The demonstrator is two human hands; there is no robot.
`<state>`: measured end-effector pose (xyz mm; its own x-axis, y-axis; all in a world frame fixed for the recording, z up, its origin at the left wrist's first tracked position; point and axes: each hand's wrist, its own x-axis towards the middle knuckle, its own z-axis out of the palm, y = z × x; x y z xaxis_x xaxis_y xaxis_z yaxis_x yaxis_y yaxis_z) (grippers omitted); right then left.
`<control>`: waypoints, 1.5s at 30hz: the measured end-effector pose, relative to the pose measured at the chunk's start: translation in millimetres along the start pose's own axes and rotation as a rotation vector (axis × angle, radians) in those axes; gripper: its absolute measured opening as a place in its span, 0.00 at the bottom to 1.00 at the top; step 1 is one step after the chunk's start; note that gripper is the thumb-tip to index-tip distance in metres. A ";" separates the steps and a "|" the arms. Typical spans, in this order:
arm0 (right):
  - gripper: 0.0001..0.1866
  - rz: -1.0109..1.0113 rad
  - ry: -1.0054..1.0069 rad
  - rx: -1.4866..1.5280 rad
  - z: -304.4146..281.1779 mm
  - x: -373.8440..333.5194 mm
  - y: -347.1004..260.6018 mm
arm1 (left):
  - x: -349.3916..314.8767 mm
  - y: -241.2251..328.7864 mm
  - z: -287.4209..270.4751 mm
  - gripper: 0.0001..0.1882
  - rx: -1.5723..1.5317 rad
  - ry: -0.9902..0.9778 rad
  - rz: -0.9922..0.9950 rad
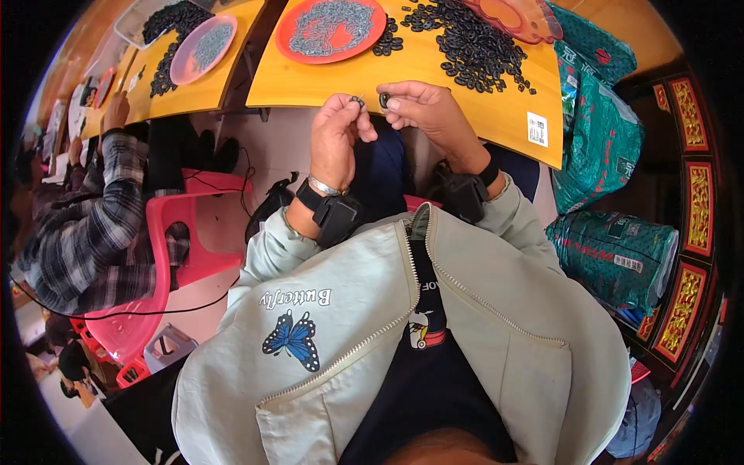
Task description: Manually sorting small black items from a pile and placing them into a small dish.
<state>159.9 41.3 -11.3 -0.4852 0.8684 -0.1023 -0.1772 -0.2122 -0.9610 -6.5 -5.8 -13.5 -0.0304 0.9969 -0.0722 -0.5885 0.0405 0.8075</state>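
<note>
Just off the near edge of the yellow table (341, 94), my two hands are raised close to each other. My left hand (338, 136) pinches a small dark piece (357, 101) between thumb and fingertips; a thin bit seems to stick out of it. A small black oval piece (384, 100) is gripped by the fingertips of my right hand (428, 114). The two pieces are slightly apart. Beyond my hands, a red plate (287, 43) holds many small grey metal-looking parts (329, 27). A heap of black oval pieces (480, 50) lies right of it.
An orange-red translucent dish (535, 17) stands at the far right. Green woven bags (597, 132) crowd the table's right side. At left, a person in a plaid sleeve (116, 178) sits by a pink chair (159, 263), near a second table with a pink plate (182, 62).
</note>
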 end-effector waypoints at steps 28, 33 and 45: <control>0.12 -0.082 0.023 -0.044 -0.9 -10.2 -6.4 | -3.4 -1.0 1.4 0.07 0.453 -0.045 -0.075; 0.12 -0.109 0.032 -0.079 1.1 -12.0 -7.6 | -5.6 0.4 5.7 0.07 0.485 -0.023 -0.066; 0.11 -0.153 0.033 -0.150 9.8 -17.4 -4.6 | -12.4 -2.2 2.7 0.07 0.495 -0.021 -0.051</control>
<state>160.8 22.8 -2.6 -0.4333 0.9003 0.0415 -0.1162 -0.0101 -0.9932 -2.6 -18.0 -12.7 0.0074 0.9938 -0.1109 -0.1349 0.1109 0.9846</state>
